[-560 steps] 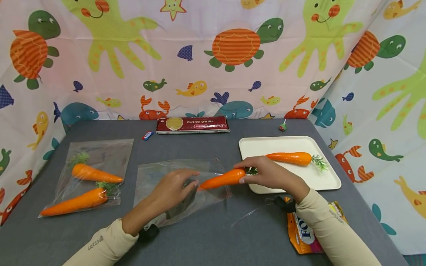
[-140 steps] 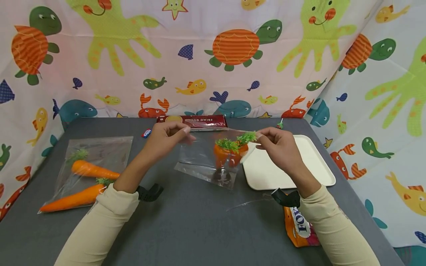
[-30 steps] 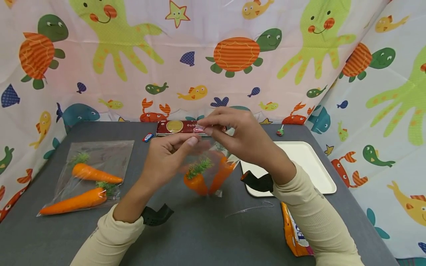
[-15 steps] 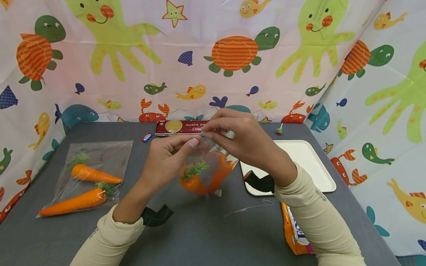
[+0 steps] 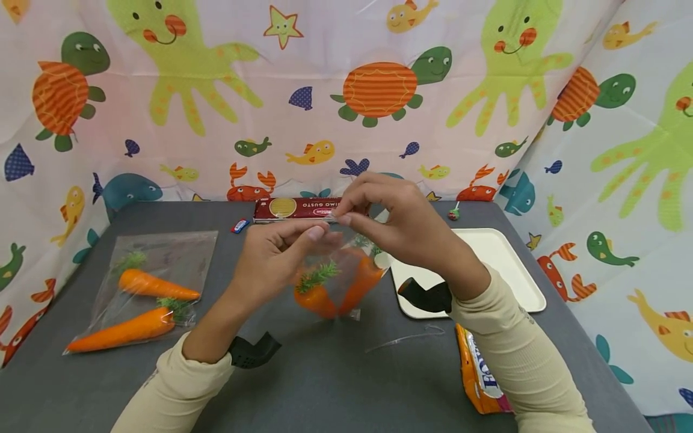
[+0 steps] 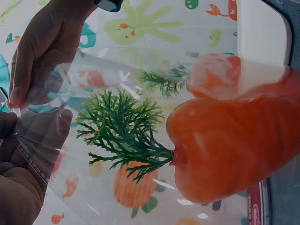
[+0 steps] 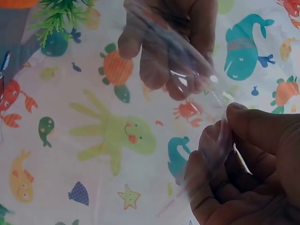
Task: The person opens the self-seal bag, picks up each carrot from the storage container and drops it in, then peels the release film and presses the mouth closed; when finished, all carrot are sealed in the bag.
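A clear plastic bag (image 5: 341, 273) hangs upright above the table with two orange carrots inside, a left carrot (image 5: 314, 300) and a right carrot (image 5: 364, 281). Their green tops point up toward the bag's mouth. My left hand (image 5: 276, 252) pinches the bag's top edge between thumb and fingers. Close beside it, my right hand (image 5: 397, 219) pinches the same edge with thumb and forefinger. In the left wrist view, the nearer carrot (image 6: 229, 145) shows through the film. The right wrist view shows the film (image 7: 197, 61) stretched between both hands.
On the left lies another clear bag (image 5: 184, 249) with two carrots in it. A cream tray (image 5: 522, 288) stands at right, an orange packet (image 5: 479, 379) in front of it. Behind are a maroon biscuit pack (image 5: 298, 208), a small blue-red candy (image 5: 240, 225) and a lollipop (image 5: 453, 212). A clear strip (image 5: 403, 341) lies centre-right.
Both carrots, earlier in the right hand and on the tray, are now inside the lifted bag. The hands have come together at its top edge; in the last second they shift only slightly.
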Available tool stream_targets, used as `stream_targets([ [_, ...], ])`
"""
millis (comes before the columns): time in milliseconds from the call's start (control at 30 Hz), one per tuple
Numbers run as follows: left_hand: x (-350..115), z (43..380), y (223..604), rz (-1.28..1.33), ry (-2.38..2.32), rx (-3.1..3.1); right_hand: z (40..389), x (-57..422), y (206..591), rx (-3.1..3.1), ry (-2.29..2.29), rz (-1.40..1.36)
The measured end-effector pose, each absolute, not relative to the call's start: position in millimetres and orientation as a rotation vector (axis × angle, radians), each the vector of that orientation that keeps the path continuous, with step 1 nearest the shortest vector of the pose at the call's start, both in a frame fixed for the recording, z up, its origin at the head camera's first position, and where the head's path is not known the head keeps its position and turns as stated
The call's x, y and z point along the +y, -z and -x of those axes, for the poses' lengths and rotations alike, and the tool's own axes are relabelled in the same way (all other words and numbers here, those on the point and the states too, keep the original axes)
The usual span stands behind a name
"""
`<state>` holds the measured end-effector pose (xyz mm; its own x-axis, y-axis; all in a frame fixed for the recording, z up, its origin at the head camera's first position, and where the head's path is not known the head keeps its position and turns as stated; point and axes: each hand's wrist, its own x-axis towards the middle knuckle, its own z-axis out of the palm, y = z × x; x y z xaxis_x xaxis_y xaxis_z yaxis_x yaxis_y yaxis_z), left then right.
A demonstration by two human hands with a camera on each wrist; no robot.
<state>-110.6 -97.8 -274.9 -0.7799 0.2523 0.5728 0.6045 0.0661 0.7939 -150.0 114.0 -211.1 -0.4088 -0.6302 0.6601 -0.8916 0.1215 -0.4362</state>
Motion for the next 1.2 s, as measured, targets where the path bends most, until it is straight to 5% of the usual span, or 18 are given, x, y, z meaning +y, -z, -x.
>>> stream_targets([
  [267, -96.0, 110.4, 275.6, 0.837, 1.778, -2.077, 152.7, 121.5, 211.3, -2.070, -1.460, -1.469],
  [1200, -88.7, 111.8, 277.2, 0.888, 1.815, -2.042, 149.9, 121.7, 204.9, -2.304, -1.238, -1.426],
])
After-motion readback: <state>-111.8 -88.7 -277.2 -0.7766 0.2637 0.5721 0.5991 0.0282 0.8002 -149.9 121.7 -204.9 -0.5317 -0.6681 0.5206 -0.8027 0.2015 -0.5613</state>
